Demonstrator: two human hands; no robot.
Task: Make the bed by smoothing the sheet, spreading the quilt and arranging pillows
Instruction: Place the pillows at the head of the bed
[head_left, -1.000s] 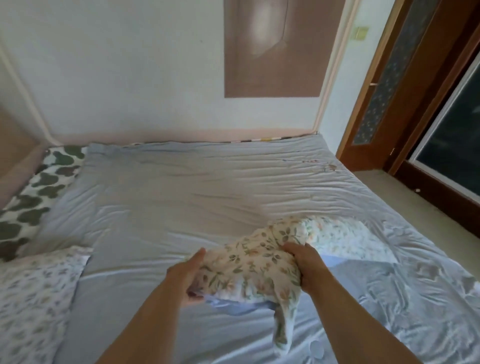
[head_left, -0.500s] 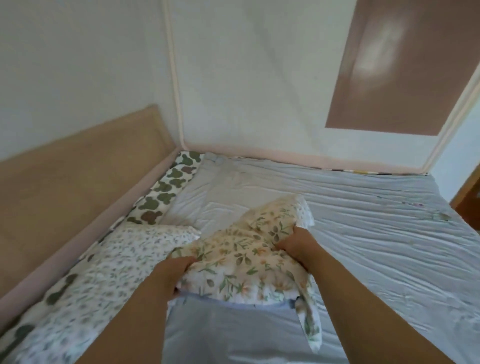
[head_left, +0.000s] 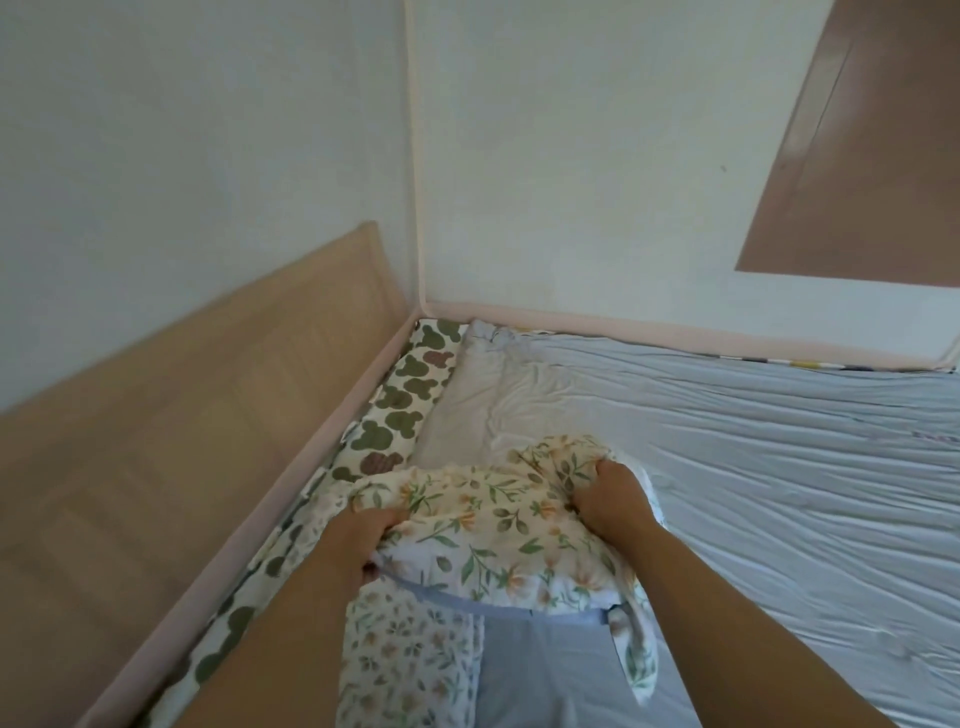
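I hold a floral pillow with a white case and a blue edge over the head end of the bed. My left hand grips its left side and my right hand grips its upper right corner. Under it lies a second pillow with a smaller flower print. The pale blue quilt covers the bed to the right, full of fine wrinkles. A strip of sheet printed with green and brown bear heads runs along the left edge.
A light wooden headboard stands on the left, with a pale pink padded rail along the far wall. White walls meet in the corner behind. A brown panel hangs on the wall at upper right.
I have carried the floral pillow from the middle of the bed leftwards to the head end, over the other pillow. My view has turned left, from the door to the headboard corner.
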